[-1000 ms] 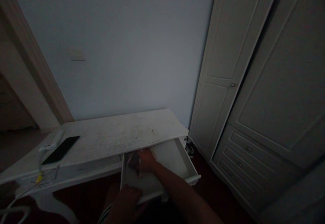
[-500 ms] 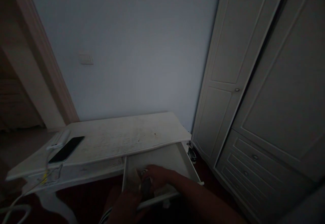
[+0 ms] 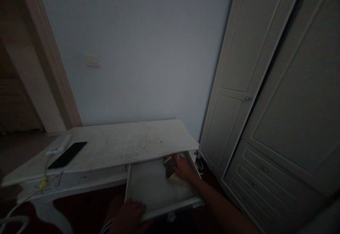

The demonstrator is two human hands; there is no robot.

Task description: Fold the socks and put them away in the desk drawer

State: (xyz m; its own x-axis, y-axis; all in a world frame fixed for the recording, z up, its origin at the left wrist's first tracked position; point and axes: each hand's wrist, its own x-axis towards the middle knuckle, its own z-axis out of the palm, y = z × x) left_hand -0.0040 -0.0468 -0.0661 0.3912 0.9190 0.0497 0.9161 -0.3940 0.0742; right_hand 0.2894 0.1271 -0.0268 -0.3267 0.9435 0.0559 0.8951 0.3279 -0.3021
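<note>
A shallow white drawer (image 3: 151, 181) is pulled out of the white desk (image 3: 124, 138). Inside it, toward the back right, my right hand (image 3: 183, 168) is closed on a crumpled dark grey and pale cloth (image 3: 169, 166), pressed to the drawer bottom. A pale, wiped-looking patch lies under and beside the cloth. My left hand (image 3: 131, 212) rests at the drawer's front left corner, its fingers curled over the edge. The dim light blurs finer detail of both hands.
A black phone (image 3: 67, 155) and a white power strip (image 3: 60, 144) with cables lie on the desk's left end. To the right stands a white wardrobe (image 3: 228, 117). Shoes (image 3: 199, 166) sit on the dark red floor between wardrobe and desk.
My right hand has carried the cloth from the drawer's front left to its back right. My left hand, earlier close to the cloth, is now apart from it at the front left corner.
</note>
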